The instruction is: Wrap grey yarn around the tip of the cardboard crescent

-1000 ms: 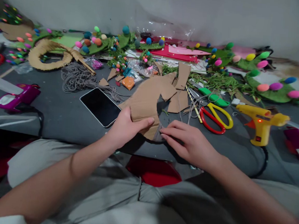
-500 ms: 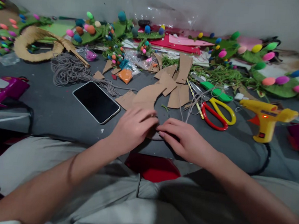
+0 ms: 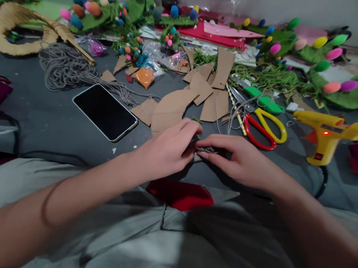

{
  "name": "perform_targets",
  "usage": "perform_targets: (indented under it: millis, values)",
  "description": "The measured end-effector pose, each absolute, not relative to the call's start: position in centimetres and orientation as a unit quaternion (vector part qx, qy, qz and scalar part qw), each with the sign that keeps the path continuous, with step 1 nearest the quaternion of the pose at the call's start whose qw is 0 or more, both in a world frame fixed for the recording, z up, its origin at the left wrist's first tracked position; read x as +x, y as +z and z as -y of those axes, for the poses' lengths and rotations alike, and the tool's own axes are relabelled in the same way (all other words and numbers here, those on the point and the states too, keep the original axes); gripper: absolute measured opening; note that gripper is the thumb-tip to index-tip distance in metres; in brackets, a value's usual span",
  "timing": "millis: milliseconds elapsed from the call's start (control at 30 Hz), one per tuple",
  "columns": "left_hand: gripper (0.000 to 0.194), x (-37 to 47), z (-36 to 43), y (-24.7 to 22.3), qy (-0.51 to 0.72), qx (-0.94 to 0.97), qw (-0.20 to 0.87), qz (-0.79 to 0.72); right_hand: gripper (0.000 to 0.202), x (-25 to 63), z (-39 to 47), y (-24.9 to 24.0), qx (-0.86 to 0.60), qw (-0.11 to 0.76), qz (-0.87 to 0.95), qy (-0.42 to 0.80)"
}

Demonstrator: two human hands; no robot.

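Note:
Several short strands of grey cord (image 3: 208,149) are pinched between the thumb and fingertips of my right hand (image 3: 239,157). Close against it, my left hand (image 3: 176,148) is closed with its fingers curled at the other end of these strands; its fingertips are largely hidden. Just behind my left hand lies a curved cardboard piece (image 3: 170,108). Beyond my right hand, scissors with red and yellow handles (image 3: 266,145) rest on the dark table (image 3: 55,128), with loose grey cord trailing beside them.
A phone (image 3: 104,111) lies left of my hands, near a tangled heap of grey cord (image 3: 59,64). To the right stands a yellow glue gun (image 3: 327,137) with its red light on. Cardboard scraps (image 3: 224,67), a straw-coloured ring (image 3: 3,46) and green leaf decorations with coloured balls line the back.
The view has shifted, so the tabletop things sit differently in it. My hands have turned slightly, and grey strands now show between my right fingers. My left fingers have drawn closer together.

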State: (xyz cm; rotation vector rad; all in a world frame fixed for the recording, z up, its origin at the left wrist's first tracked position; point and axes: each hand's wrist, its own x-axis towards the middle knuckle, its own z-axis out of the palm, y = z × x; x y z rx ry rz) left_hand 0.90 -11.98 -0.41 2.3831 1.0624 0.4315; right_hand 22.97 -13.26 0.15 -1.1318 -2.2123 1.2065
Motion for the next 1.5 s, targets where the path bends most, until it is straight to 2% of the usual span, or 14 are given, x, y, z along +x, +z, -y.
perform_targets:
  millis: [100, 267, 367, 567, 733, 900, 1267, 1500]
  values:
    - [0.036, 1.0, 12.1, -1.4, 0.211, 0.856, 0.291, -0.372, 0.022, 22.8, 13.6, 0.0, -0.423, 0.214, 0.737, 0.482]
    - [0.024, 1.3, 12.4, -2.0, 0.264, 0.821, 0.330, -0.384, 0.016, 22.7, 13.8, -0.3, -0.448, 0.247, 0.653, 0.559]
    - [0.018, 1.2, 12.4, -2.1, 0.262, 0.813, 0.358, -0.378, 0.013, 22.7, 13.8, -0.3, -0.462, 0.256, 0.674, 0.517]
    - [0.023, 0.9, 12.1, -2.4, 0.280, 0.787, 0.399, -0.377, 0.010, 23.2, 13.6, 0.0, -0.479, 0.239, 0.767, 0.354]
    - [0.017, 1.0, 12.1, -2.3, 0.289, 0.785, 0.394, -0.382, 0.005, 23.5, 13.5, -0.2, -0.480, 0.240, 0.790, 0.297]
    - [0.012, 1.1, 12.0, -2.2, 0.291, 0.778, 0.388, -0.400, 0.018, 22.9, 13.7, -0.3, -0.458, 0.241, 0.815, 0.260]
    - [0.011, 1.3, 11.4, -2.2, 0.295, 0.733, 0.444, -0.422, 0.010, 22.6, 13.4, -0.2, -0.502, 0.281, 0.784, 0.232]
    - [0.003, 1.4, 10.8, -2.3, 0.291, 0.731, 0.454, -0.418, 0.017, 22.3, 13.2, -0.1, -0.536, 0.288, 0.735, 0.300]
